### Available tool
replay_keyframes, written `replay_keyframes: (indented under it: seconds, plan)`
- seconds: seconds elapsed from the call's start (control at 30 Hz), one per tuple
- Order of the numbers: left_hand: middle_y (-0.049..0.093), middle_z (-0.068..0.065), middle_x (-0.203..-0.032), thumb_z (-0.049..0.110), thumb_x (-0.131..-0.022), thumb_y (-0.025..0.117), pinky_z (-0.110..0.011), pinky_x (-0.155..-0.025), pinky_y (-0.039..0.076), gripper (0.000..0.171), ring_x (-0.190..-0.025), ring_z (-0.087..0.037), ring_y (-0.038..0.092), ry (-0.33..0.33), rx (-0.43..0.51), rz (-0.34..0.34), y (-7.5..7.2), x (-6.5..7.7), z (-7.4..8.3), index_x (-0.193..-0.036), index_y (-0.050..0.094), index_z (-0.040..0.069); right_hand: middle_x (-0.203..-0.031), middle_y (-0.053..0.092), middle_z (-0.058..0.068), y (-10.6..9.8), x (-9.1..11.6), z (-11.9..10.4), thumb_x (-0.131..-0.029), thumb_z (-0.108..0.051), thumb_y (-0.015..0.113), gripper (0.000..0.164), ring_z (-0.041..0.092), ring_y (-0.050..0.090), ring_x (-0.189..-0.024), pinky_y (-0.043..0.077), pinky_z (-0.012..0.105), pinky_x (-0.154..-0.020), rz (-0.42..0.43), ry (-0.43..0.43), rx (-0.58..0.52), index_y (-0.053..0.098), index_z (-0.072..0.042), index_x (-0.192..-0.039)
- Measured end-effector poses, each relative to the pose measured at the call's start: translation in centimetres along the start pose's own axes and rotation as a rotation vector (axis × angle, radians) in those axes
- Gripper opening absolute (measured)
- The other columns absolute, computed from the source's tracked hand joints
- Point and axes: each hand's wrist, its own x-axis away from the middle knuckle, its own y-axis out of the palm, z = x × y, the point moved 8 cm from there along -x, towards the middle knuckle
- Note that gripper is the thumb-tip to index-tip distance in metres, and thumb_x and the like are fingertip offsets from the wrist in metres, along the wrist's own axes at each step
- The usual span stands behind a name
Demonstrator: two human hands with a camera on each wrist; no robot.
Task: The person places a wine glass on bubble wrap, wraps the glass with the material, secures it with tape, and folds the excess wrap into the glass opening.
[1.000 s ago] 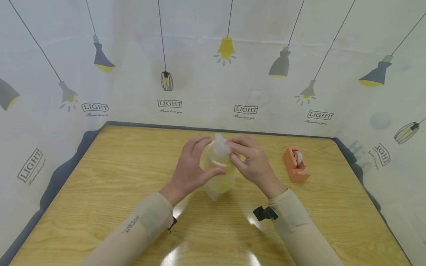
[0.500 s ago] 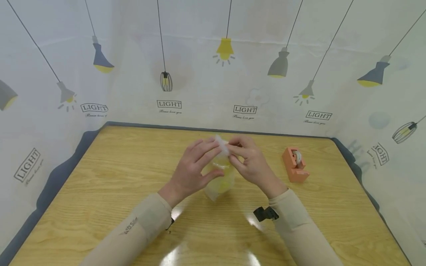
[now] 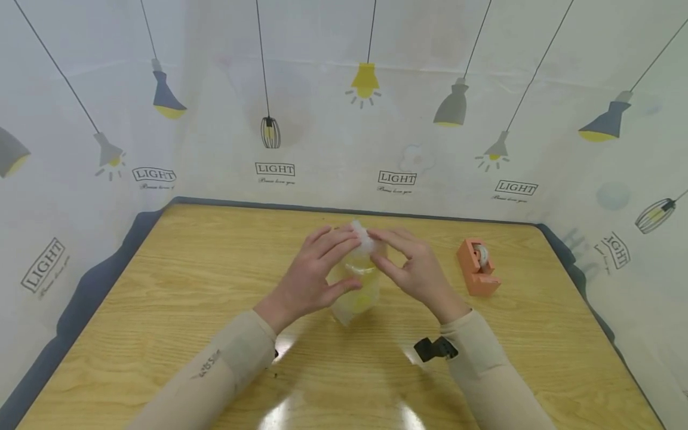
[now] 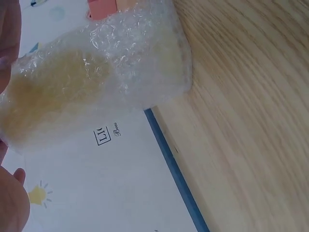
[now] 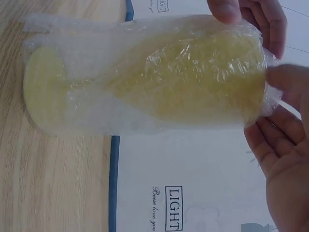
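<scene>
A yellow stemmed glass (image 5: 193,72) stands upright on the wooden table, wrapped in clear bubble wrap (image 3: 355,298). Its round foot and narrow stem show through the wrap in the right wrist view. My left hand (image 3: 309,272) holds the upper part from the left, thumb on the near side and fingers over the top edge. At the top right, my right hand (image 3: 421,272) has its thumb and fingers around the gathered end of the wrap. The far fingers of both hands are partly hidden in the head view.
An orange tape dispenser (image 3: 478,269) with a roll of clear tape stands to the right on the wooden table (image 3: 215,257). A pale curtain (image 3: 322,77) printed with lamps surrounds the table's back and sides.
My left fingers have come down over the top of the wrap. The right thumb and forefinger have spread a little apart, and the tip of the wrap has shifted slightly.
</scene>
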Motion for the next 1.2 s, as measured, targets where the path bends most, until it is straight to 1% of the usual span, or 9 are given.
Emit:
replay_keyframes:
  seconds: [0.13, 0.2, 0.37, 0.47, 0.57, 0.7, 0.87, 1.03, 1.2]
  plan:
    - [0.058, -0.016, -0.144, 0.033, -0.069, 0.097, -0.054, -0.117, 0.038, 0.087, -0.138, -0.032, 0.052, 0.001, -0.024, -0.046, 0.1, 0.1, -0.1, -0.139, 0.056, 0.001, -0.122, 0.071, 0.020, -0.1, 0.2, -0.1, -0.082, 0.000, 0.082, 0.047, 0.036, 0.070, -0.109, 0.060, 0.052, -0.089, -0.049, -0.025, -0.034, 0.070, 0.002, -0.127]
    - [0.058, -0.016, -0.144, 0.031, -0.067, 0.098, -0.055, -0.117, 0.039, 0.088, -0.137, -0.032, 0.052, 0.003, -0.033, -0.064, 0.1, 0.2, -0.1, -0.139, 0.056, 0.002, -0.125, 0.070, 0.020, -0.1, 0.3, -0.1, -0.081, -0.001, 0.084, 0.050, 0.037, 0.069, -0.111, 0.060, 0.052, -0.090, -0.082, -0.031, -0.039, 0.069, 0.002, -0.129]
    - [0.059, -0.015, -0.142, 0.026, -0.064, 0.100, -0.055, -0.115, 0.040, 0.089, -0.134, -0.032, 0.054, 0.015, -0.048, -0.088, 0.1, 0.2, -0.1, -0.138, 0.057, 0.002, -0.129, 0.068, 0.021, 0.0, 0.6, -0.1, -0.078, -0.004, 0.089, 0.061, 0.038, 0.067, -0.116, 0.058, 0.053, -0.093, -0.168, -0.022, 0.001, 0.066, 0.000, -0.135]
    - [0.060, -0.015, -0.140, 0.023, -0.064, 0.100, -0.054, -0.115, 0.041, 0.086, -0.133, -0.032, 0.055, 0.021, -0.052, -0.098, 0.2, 0.1, -0.1, -0.136, 0.058, 0.002, -0.131, 0.068, 0.021, 0.1, 0.8, -0.1, -0.078, -0.005, 0.089, 0.063, 0.038, 0.066, -0.118, 0.058, 0.054, -0.094, -0.196, -0.023, 0.045, 0.065, -0.001, -0.136]
    - [0.063, -0.015, -0.137, 0.021, -0.066, 0.099, -0.053, -0.113, 0.042, 0.080, -0.130, -0.031, 0.058, 0.031, -0.052, -0.109, 0.3, 0.0, 0.0, -0.133, 0.060, 0.001, -0.133, 0.067, 0.020, 0.2, 0.9, -0.3, -0.080, -0.005, 0.088, 0.061, 0.038, 0.064, -0.122, 0.056, 0.054, -0.098, -0.210, -0.030, 0.075, 0.065, -0.001, -0.136]
    - [0.064, -0.014, -0.134, 0.020, -0.068, 0.098, -0.052, -0.113, 0.042, 0.073, -0.127, -0.029, 0.060, 0.043, -0.048, -0.131, 0.5, -0.2, 0.1, -0.129, 0.062, 0.002, -0.135, 0.066, 0.020, 0.5, 1.0, -0.3, -0.082, -0.003, 0.086, 0.057, 0.038, 0.060, -0.128, 0.053, 0.054, -0.103, -0.226, -0.031, 0.089, 0.066, 0.000, -0.134]
    - [0.065, -0.013, -0.134, 0.018, -0.070, 0.096, -0.053, -0.113, 0.042, 0.067, -0.127, -0.028, 0.060, 0.042, -0.031, -0.170, 0.8, -0.2, 0.1, -0.127, 0.063, 0.003, -0.135, 0.066, 0.021, 0.9, 1.1, -0.2, -0.082, -0.002, 0.085, 0.051, 0.037, 0.060, -0.129, 0.053, 0.054, -0.103, -0.241, -0.020, 0.089, 0.069, 0.002, -0.131]
    - [0.065, -0.011, -0.134, 0.017, -0.073, 0.094, -0.053, -0.112, 0.041, 0.063, -0.127, -0.027, 0.060, 0.038, -0.014, -0.198, 1.0, -0.2, 0.0, -0.126, 0.063, 0.003, -0.131, 0.068, 0.020, 1.0, 1.1, -0.1, -0.082, -0.001, 0.085, 0.047, 0.037, 0.060, -0.128, 0.054, 0.053, -0.102, -0.235, -0.024, 0.074, 0.071, 0.002, -0.127]
    - [0.066, -0.009, -0.133, 0.016, -0.077, 0.092, -0.055, -0.113, 0.040, 0.057, -0.126, -0.026, 0.060, 0.030, 0.007, -0.224, 1.4, -0.2, 0.0, -0.125, 0.064, 0.005, -0.128, 0.069, 0.017, 0.7, 1.3, 0.1, -0.081, 0.000, 0.085, 0.041, 0.037, 0.059, -0.128, 0.053, 0.052, -0.103, -0.210, -0.021, 0.046, 0.074, 0.002, -0.121]
